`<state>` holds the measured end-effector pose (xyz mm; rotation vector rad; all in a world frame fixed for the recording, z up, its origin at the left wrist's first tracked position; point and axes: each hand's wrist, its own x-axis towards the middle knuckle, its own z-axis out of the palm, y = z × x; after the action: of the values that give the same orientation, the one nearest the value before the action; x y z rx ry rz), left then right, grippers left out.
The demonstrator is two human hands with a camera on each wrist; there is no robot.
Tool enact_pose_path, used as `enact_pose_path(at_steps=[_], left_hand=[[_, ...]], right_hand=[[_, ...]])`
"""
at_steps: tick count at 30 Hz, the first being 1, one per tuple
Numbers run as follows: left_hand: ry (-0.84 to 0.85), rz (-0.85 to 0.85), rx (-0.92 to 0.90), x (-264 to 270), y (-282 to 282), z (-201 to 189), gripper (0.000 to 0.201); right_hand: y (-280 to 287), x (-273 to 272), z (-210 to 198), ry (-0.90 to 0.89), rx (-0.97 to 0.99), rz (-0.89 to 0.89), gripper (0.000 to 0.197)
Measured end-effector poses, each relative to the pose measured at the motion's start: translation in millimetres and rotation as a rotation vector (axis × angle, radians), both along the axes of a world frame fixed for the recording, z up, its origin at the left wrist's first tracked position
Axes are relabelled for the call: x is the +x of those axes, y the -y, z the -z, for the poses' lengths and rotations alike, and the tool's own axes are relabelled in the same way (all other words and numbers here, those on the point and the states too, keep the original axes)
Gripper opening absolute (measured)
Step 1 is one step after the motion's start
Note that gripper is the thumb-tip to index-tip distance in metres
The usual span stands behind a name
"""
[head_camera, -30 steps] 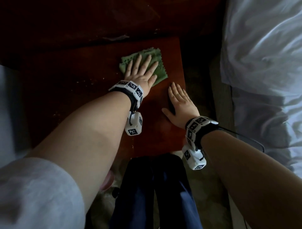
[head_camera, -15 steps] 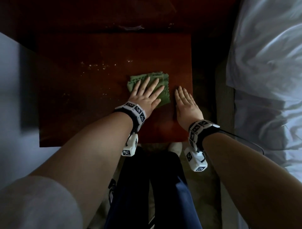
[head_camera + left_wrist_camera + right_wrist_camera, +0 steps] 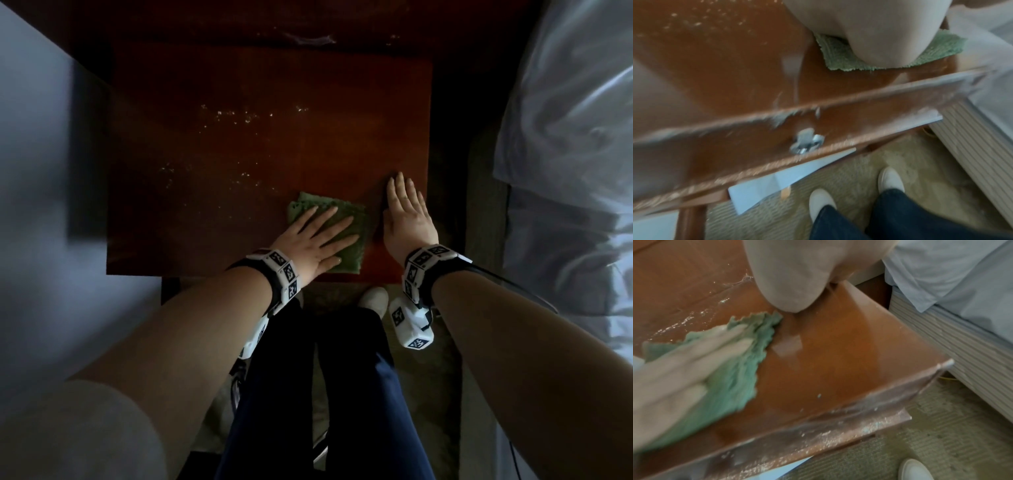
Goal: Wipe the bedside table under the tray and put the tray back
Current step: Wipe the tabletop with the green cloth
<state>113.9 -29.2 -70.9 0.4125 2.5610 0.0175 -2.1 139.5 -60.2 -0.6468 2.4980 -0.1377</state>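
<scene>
Left hand [image 3: 317,240] flat, pressing green cloth [image 3: 346,236] at bedside table [image 3: 260,157] front edge; right hand [image 3: 407,219] flat beside; tray unseen; better sweep crumbs [image 3: 236,116] forward, even pressure

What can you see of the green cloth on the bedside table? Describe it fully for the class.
The green cloth is a small, fuzzy piece of terry-like fabric with ragged, wavy edges, seemingly folded. It lies flat on the reddish-brown bedside table, near the front edge and right of centre. The left hand presses on it with straight, spread fingers, covering much of it. The right hand rests on the wood just beside it; whether they touch is unclear. Pale specks dot the tabletop beyond it.
</scene>
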Motion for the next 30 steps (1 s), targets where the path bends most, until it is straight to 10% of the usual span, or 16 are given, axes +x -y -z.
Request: enact_pose_path(at_steps=[17,30], left_hand=[[-0.07,0.316,0.128,18,41,14,0.055],[-0.088,0.255,0.093,-44,71,1,0.055]], right_hand=[[31,-5,10,-0.079,0.037,0.103,0.07],[64,-54,11,-0.073,0.035,0.196,0.073]])
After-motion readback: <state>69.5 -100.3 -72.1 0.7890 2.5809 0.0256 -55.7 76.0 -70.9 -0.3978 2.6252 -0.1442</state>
